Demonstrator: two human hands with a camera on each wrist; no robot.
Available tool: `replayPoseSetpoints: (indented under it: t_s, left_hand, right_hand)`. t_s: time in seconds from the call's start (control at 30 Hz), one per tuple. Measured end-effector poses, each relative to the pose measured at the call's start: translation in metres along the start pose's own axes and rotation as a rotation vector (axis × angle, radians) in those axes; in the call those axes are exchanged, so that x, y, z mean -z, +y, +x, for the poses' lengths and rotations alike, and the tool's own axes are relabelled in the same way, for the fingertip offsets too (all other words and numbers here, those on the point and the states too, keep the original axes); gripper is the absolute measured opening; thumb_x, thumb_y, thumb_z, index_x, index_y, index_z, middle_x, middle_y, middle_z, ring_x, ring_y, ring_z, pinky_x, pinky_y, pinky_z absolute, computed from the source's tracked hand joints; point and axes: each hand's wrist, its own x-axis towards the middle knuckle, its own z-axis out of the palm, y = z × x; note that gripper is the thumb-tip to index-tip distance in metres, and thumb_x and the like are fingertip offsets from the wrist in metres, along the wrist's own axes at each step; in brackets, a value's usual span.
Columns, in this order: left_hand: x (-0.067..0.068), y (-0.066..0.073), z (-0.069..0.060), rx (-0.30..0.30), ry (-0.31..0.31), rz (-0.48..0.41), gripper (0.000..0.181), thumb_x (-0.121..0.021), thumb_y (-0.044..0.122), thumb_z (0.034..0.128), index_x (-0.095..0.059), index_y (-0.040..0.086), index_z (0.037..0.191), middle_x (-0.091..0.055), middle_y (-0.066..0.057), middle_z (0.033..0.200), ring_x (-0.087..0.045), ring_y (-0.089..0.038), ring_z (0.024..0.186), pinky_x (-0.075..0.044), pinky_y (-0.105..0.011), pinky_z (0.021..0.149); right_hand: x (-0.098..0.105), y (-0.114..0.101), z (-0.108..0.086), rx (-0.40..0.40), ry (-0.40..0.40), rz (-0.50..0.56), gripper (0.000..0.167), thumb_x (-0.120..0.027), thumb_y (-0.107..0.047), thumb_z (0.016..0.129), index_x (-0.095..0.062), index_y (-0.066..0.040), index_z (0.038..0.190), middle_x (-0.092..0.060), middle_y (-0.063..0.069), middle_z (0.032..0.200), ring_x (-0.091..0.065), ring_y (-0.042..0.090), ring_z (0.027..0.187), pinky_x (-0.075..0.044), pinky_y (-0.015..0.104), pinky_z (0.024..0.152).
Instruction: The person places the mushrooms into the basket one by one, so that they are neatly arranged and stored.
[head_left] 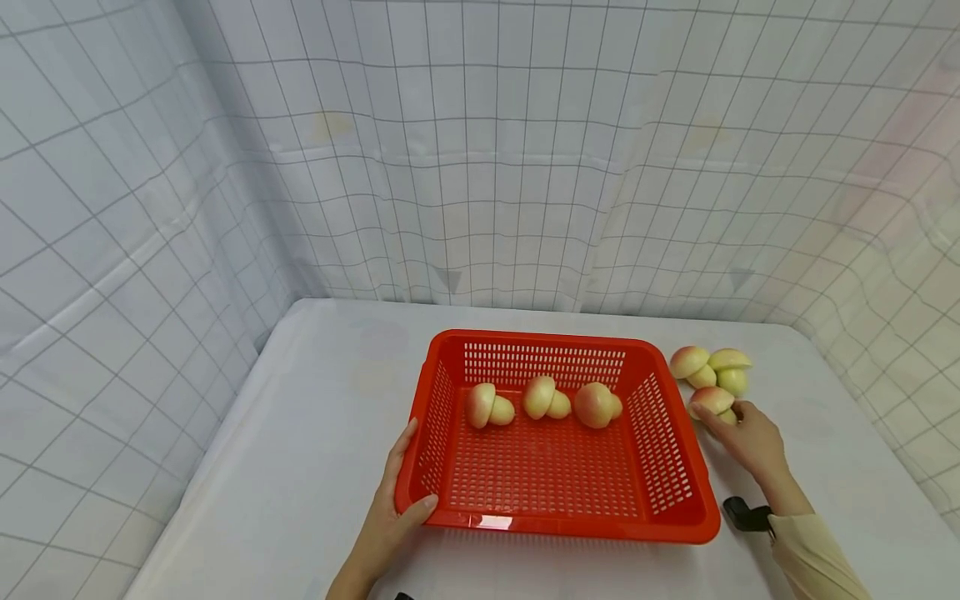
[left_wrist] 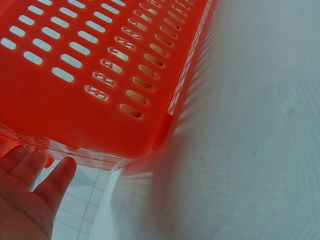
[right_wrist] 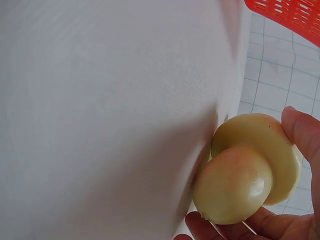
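My right hand (head_left: 750, 437) grips a toy mushroom (right_wrist: 240, 175) with a pale yellow stem and a reddish-blushed cap, thumb on the cap and fingers beneath, low by the table. Just beyond it lie two more mushrooms, one with a reddish cap (head_left: 688, 362) and one all yellow-green (head_left: 731, 371). My left hand (head_left: 393, 508) touches the near left corner of a red plastic basket (head_left: 555, 527), thumb over the rim and straight fingers along the outer side. Inside the basket sit three mushrooms: left (head_left: 487, 407), middle (head_left: 545, 398) and right (head_left: 597, 406).
A white cloth covers the table (head_left: 300, 433). White curtains with a dark grid (head_left: 480, 208) stand behind it and at both sides. The basket's right wall lies between the right hand and the mushrooms inside.
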Motion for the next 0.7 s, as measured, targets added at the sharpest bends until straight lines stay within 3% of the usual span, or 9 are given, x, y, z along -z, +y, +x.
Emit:
replayPoseSetpoints:
  t_s: [0.27, 0.4, 0.5, 0.7]
  left_hand:
    - [-0.001, -0.001, 0.0, 0.012, 0.023, 0.0, 0.08, -0.059, 0.005, 0.0837, -0.021, 0.027, 0.151, -0.021, -0.006, 0.151, -0.04, -0.043, 0.117, -0.051, -0.039, 0.082]
    - [-0.001, 0.0, 0.0, 0.008, 0.023, 0.004, 0.08, -0.059, 0.005, 0.0838, -0.021, 0.027, 0.151, -0.021, -0.007, 0.152, -0.04, -0.044, 0.117, -0.051, -0.039, 0.083]
    - [-0.001, 0.0, 0.0, 0.002, 0.019, 0.009, 0.08, -0.059, 0.005, 0.0842, -0.021, 0.026, 0.151, -0.02, -0.007, 0.152, -0.04, -0.044, 0.117, -0.051, -0.039, 0.083]
    - [-0.001, 0.002, 0.0, 0.003, 0.009, -0.002, 0.079, -0.058, 0.005, 0.0848, -0.02, 0.025, 0.151, -0.02, -0.007, 0.152, -0.039, -0.044, 0.118, -0.05, -0.039, 0.083]
  right_hand:
    - [0.0, 0.003, -0.004, -0.026, 0.041, 0.004, 0.087, -0.051, -0.061, 0.088, -0.042, 0.018, 0.124, -0.047, 0.039, 0.121, -0.049, 0.047, 0.102, -0.044, 0.053, 0.075]
    - [0.001, 0.003, -0.007, -0.03, 0.085, 0.001, 0.078, -0.053, -0.06, 0.087, -0.05, 0.013, 0.113, -0.055, 0.029, 0.1, -0.051, 0.039, 0.088, -0.043, 0.042, 0.064]
    - [0.002, 0.002, -0.009, -0.03, 0.114, -0.001, 0.07, -0.054, -0.06, 0.087, -0.053, 0.008, 0.104, -0.053, 0.018, 0.085, -0.048, 0.032, 0.079, -0.036, 0.035, 0.058]
    - [0.006, -0.002, -0.013, -0.027, 0.135, 0.024, 0.066, -0.054, -0.061, 0.087, -0.052, 0.004, 0.098, -0.047, 0.012, 0.077, -0.046, 0.028, 0.074, -0.033, 0.033, 0.055]
